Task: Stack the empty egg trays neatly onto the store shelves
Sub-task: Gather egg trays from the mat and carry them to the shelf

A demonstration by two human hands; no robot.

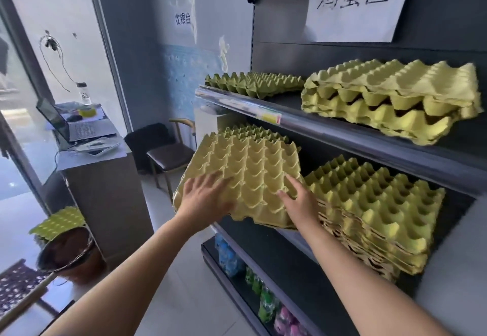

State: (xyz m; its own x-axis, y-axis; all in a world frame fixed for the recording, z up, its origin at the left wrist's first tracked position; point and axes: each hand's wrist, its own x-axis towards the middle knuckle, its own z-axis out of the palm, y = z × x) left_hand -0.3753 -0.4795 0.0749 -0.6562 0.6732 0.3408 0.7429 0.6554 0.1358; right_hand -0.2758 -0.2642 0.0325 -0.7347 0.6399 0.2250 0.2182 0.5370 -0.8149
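Observation:
A yellow egg tray (247,167) lies tilted at the left end of the middle shelf (297,238), jutting out past its front edge. My left hand (205,198) presses flat on the tray's near left part, fingers spread. My right hand (300,198) rests on its near right corner with fingers straight. Right beside it stands a thick stack of egg trays (376,212). The upper shelf (329,127) carries a short stack (392,98) on the right and a flat green-yellow tray (253,83) on the left.
A paper sign (358,1) hangs on the shelf's back panel. Bottles (266,301) line the bottom shelf. To the left stand a chair (168,154), a counter with a laptop (76,125), and a basket (68,254) topped by another egg tray (58,222).

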